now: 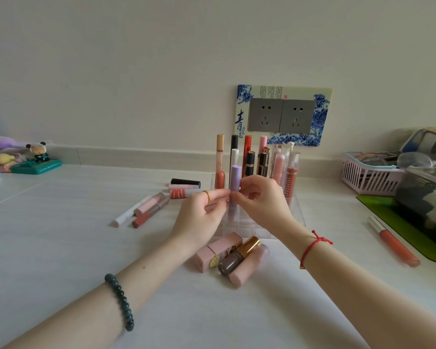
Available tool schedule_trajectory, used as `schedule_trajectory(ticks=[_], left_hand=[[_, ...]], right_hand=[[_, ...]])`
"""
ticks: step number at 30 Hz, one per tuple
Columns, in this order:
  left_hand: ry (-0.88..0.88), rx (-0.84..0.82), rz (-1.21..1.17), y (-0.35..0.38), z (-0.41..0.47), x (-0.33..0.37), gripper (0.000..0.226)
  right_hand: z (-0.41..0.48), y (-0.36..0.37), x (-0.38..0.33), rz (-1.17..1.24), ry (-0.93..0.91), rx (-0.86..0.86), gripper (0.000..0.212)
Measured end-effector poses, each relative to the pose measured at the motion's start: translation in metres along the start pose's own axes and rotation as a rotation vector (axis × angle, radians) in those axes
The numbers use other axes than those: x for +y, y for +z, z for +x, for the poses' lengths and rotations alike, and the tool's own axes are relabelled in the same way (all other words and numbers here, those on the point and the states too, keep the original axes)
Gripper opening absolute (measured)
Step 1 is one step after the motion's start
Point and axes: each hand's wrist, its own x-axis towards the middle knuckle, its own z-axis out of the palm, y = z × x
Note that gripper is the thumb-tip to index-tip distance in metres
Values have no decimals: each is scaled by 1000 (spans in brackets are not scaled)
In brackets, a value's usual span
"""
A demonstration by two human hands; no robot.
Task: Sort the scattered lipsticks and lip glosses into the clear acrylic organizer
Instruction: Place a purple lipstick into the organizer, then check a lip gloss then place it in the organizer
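Observation:
A clear acrylic organizer (296,212) stands on the white table, its back rows holding several upright lipsticks and glosses (249,159). A lilac tube (235,177) stands upright in a front slot. My left hand (202,217) and my right hand (259,200) both pinch that tube at its middle, fingertips meeting. In front of the organizer lie a pink square lipstick (215,250), a gold-capped brown gloss (237,255) and a pink round tube (249,265). To the left lie several more tubes (146,207) and a stacked group (185,188). A coral gloss (394,241) lies at the right.
A pink slatted basket (370,176) and a clear bag of items (428,187) on a green mat (378,201) fill the right side. Small figurines (35,157) stand at the far left by the wall. A wall socket plate (282,115) sits behind the organizer.

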Motion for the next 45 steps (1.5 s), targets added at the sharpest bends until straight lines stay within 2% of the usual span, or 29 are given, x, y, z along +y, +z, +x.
schedule_trajectory(ticks=[27, 32, 35, 40, 45], left_hand=[[-8, 34, 70, -2, -3, 5, 30], [24, 104, 27, -3, -4, 8, 28], [105, 128, 43, -4, -6, 15, 27], [219, 25, 3, 8, -13, 37, 25], [182, -217, -33, 46, -16, 60, 28]], right_hand=[[-3, -4, -1, -12, -23, -50, 39], [-6, -18, -7, -4, -37, -36, 36], [-11, -37, -8, -7, -53, -37, 31], [-18, -88, 6, -67, -47, -16, 29], [-26, -141, 33, -143, 44, 60, 21]])
